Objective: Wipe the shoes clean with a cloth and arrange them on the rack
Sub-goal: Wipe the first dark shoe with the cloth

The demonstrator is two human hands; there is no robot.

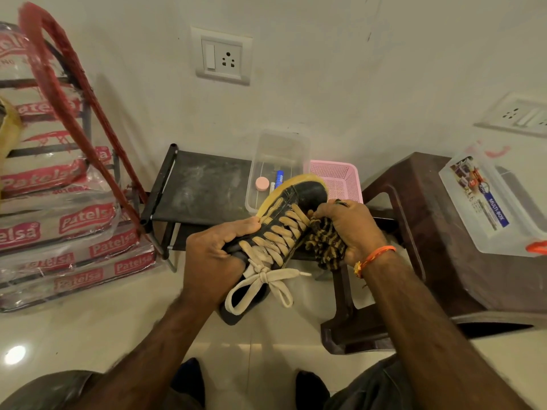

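Note:
A black sneaker (307, 194) with a yellow sole rim and cream laces is held in the air in front of me, toe pointing away. My left hand (211, 255) grips it at the collar, thumb along its left side. My right hand (353, 229) clutches a bunched black-and-tan striped cloth (324, 244) and presses it against the shoe's right side near the toe. Behind the shoe stands the low black shoe rack (195, 187), its dusty top shelf bare on the left.
On the rack's right part sit a clear plastic box (278, 155) with small items and a pink basket (340, 176). A brown plastic stool (420, 232) stands right, bearing a clear lidded box (491, 202). Stacked packaged goods and a red-framed stand (68, 93) fill the left.

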